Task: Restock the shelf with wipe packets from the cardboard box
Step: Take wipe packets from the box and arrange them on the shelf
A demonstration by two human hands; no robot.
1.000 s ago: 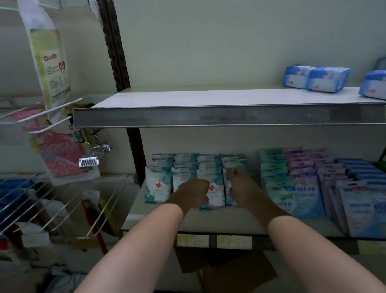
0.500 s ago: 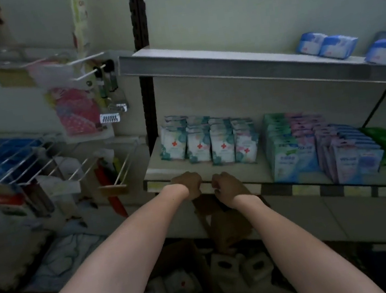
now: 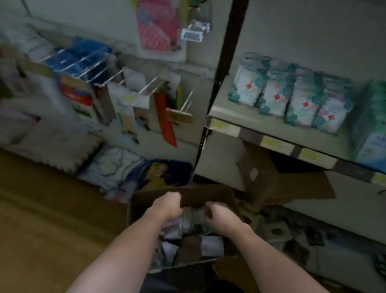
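Only the head view here, so one pass. You've got both hands down over the cardboard box (image 3: 183,224) on the floor, right below the shelf (image 3: 271,125). Your left hand (image 3: 168,207) sits at the box's far rim with the fingers curled under, and your right hand (image 3: 218,216) is just beside it over the middle of the box, also curled. Honestly I can't tell whether either grip has closed on a packet or is just balled up above them; it's blurry and the fingers hide whatever's underneath.

The wipe packets in the box (image 3: 192,221) are still a decent pile, pale wrappers filling the far half and more toward the near wall. Up on the shelf, four rows of wipe packets (image 3: 289,98) with red crosses stand near the left end, set back from the front edge, with bare shelf in front of them.

So I'd say you're partway: some stock is up, plenty left in the box, and the next batch isn't lifted out yet.
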